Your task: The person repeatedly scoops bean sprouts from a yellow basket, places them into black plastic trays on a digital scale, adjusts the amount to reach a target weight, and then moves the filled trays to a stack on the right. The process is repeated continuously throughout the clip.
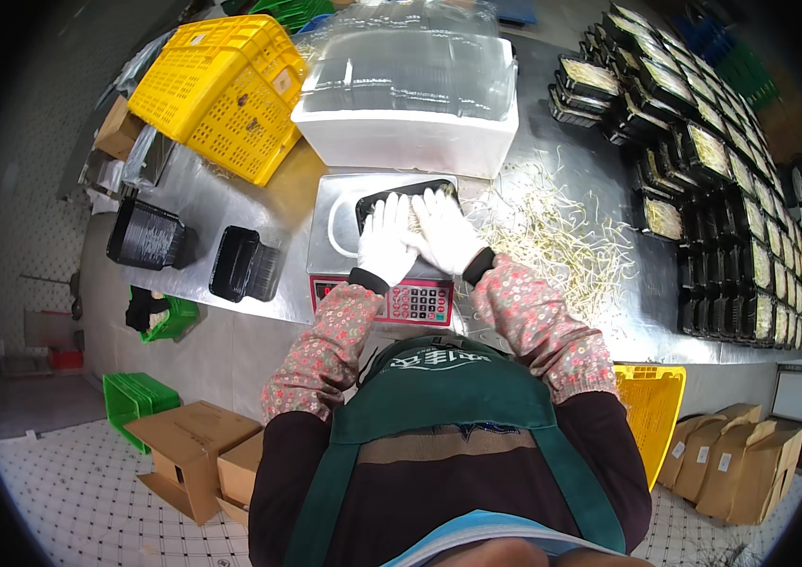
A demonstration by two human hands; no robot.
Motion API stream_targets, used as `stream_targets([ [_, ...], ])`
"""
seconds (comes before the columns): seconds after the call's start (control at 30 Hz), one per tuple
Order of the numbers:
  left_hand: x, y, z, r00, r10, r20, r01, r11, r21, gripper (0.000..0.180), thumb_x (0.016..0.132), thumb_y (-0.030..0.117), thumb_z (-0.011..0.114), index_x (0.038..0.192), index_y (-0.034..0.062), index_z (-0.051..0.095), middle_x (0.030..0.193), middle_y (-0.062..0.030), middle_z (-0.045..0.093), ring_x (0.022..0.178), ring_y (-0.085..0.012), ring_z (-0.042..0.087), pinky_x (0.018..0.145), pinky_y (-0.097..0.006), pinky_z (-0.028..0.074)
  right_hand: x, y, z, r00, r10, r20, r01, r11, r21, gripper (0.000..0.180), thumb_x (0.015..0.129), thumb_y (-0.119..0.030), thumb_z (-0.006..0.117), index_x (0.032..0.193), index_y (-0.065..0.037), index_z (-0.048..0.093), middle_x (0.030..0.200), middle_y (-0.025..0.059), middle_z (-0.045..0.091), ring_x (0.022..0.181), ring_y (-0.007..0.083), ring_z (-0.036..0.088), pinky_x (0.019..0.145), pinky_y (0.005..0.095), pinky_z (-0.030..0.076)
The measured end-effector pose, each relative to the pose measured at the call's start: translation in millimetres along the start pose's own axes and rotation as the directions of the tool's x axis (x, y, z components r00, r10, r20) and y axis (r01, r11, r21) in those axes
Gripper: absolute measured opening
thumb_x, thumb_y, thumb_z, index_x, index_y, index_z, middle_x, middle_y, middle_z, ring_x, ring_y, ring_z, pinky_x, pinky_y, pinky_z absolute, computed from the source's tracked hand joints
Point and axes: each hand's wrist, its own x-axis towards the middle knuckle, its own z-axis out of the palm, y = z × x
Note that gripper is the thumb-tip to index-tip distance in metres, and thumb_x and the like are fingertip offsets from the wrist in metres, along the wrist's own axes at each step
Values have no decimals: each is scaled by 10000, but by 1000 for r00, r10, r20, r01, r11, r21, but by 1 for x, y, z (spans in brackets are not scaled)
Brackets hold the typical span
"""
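Observation:
Both my hands wear white gloves and rest side by side on a black plastic tray (370, 202). The tray sits on the metal plate of a digital scale (333, 266) with a red keypad front. My left hand (386, 244) lies flat with fingers stretched over the tray's left part. Beside it, my right hand (448, 238) has its fingers extended over the right part, the thumbs close together. Pale sprouts show a little between the hands; the rest of the tray's contents is hidden. To the right, loose bean sprouts (557, 231) are strewn across the metal table.
Beyond the scale stands a white foam box (401, 142) topped with clear plastic lids (401, 71). A yellow crate (221, 104) is tilted at the far left. Empty black trays (236, 265) lie on the left. Filled trays (708, 151) are stacked high on the right.

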Motion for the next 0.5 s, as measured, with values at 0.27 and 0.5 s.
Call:
stream_targets([
  [0.27,14,-29,16,993,91,-75,-101,984,-143,686,840,319,581,1427,31,373,1399,-183,458,1280,-384,428,1104,-462,322,19,-11,3,981,181,68,-191,963,191,715,921,-560,464,1266,65,492,1217,293,543,1143,445,518,1012,478,389],
  [0.5,6,-25,-23,966,132,-224,-207,913,-353,782,859,358,660,1433,-51,321,1420,-276,396,1347,-415,346,1123,-451,281,-16,30,-78,874,392,-286,-167,797,580,595,953,-388,544,1396,-10,423,1404,212,472,1336,334,421,1116,426,311],
])
